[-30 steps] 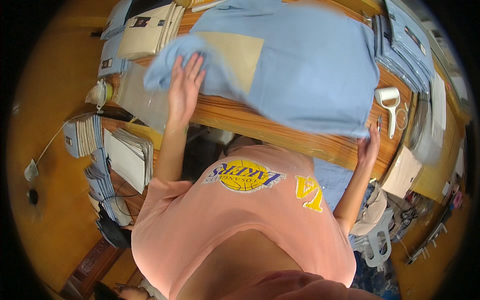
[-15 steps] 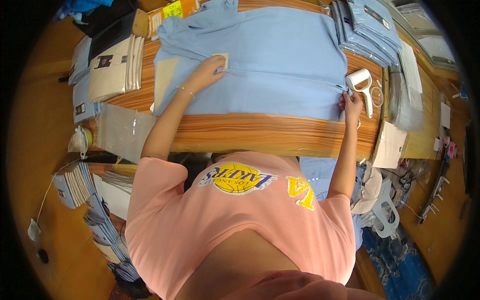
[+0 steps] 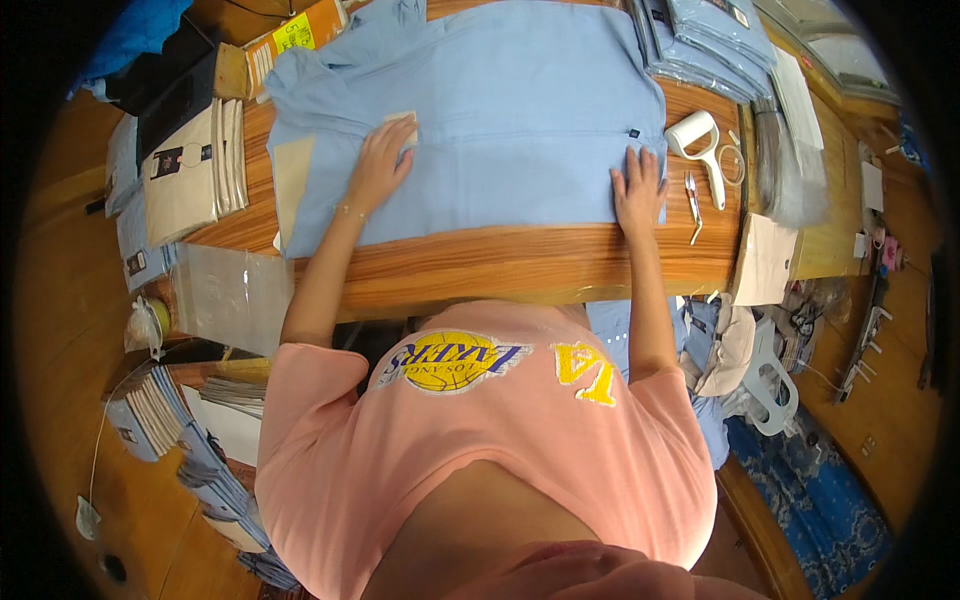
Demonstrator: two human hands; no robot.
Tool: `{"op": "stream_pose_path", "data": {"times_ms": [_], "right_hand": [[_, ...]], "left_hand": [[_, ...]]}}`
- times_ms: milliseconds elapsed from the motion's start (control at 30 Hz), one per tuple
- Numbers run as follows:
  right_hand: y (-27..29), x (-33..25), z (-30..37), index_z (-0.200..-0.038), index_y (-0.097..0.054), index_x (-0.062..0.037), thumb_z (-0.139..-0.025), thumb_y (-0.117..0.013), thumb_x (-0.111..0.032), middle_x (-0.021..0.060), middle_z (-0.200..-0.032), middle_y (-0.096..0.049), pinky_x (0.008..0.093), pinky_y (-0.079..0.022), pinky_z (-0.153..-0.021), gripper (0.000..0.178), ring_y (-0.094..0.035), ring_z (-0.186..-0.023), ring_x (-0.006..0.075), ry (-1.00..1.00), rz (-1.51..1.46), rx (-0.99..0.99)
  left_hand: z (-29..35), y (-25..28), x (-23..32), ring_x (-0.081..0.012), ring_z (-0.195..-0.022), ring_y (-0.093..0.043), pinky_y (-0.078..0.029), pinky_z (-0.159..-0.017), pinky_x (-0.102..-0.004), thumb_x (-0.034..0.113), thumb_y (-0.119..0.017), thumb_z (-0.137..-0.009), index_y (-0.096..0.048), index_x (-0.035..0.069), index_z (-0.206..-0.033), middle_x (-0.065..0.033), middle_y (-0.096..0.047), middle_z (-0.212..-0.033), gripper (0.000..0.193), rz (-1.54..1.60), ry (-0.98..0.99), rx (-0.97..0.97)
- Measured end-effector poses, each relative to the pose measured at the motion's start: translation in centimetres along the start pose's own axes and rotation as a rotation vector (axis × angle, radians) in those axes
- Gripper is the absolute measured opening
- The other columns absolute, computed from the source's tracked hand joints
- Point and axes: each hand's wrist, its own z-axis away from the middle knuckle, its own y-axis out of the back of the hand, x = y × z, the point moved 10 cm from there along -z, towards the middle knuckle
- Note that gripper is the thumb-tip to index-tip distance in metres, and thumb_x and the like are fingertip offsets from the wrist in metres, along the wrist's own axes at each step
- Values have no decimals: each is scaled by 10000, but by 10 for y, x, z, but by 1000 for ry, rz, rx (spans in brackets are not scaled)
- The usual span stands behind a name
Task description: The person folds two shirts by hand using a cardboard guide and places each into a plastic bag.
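A light blue shirt (image 3: 510, 90) lies spread across the wooden table. My left hand (image 3: 380, 168) rests open on it, fingers stretched over a small beige piece of card (image 3: 405, 127). Toward the shirt's right end, my right hand (image 3: 638, 195) lies flat with its fingers spread, just below a small black label (image 3: 634, 133). A larger beige card (image 3: 292, 188) shows at the shirt's left side. To the right of my right hand are thread snips (image 3: 693, 205) and a white lint roller (image 3: 700, 150).
Bagged blue shirts (image 3: 715, 45) are stacked at the back right. Folded beige garments (image 3: 190, 175) and a clear plastic bag (image 3: 235, 300) lie at the left. A clear tape roll (image 3: 733, 165) sits by the lint roller, near a pile of plastic sleeves (image 3: 785, 165).
My right hand has let go of the shirt's right edge and opened flat on the cloth. The black label and the snips now show. My left hand's fingers have straightened.
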Motion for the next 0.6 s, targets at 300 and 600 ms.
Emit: {"op": "stream_pose_path", "data": {"times_ms": [300, 600], "right_hand": [[1, 22, 83, -1369, -376, -161, -885, -487, -357, 119, -1450, -281, 550, -102, -1072, 534, -224, -1350, 296, 38, -24, -62], [93, -48, 67, -1125, -562, 5, -852, -566, -153, 177, -1151, -533, 416, -348, -947, 315, -491, -1075, 299, 190, -482, 239]], "left_hand": [[64, -16, 32, -261, -1185, -434, -335, -992, -394, 82, -566, -784, -557, 53, -1137, -85, -482, -1301, 355, -88, 26, -119], [87, 65, 10, -263, -1054, -540, -405, -908, -346, 117, -561, -841, -563, 22, -1087, -121, -580, -1138, 264, 326, 356, 223]]}}
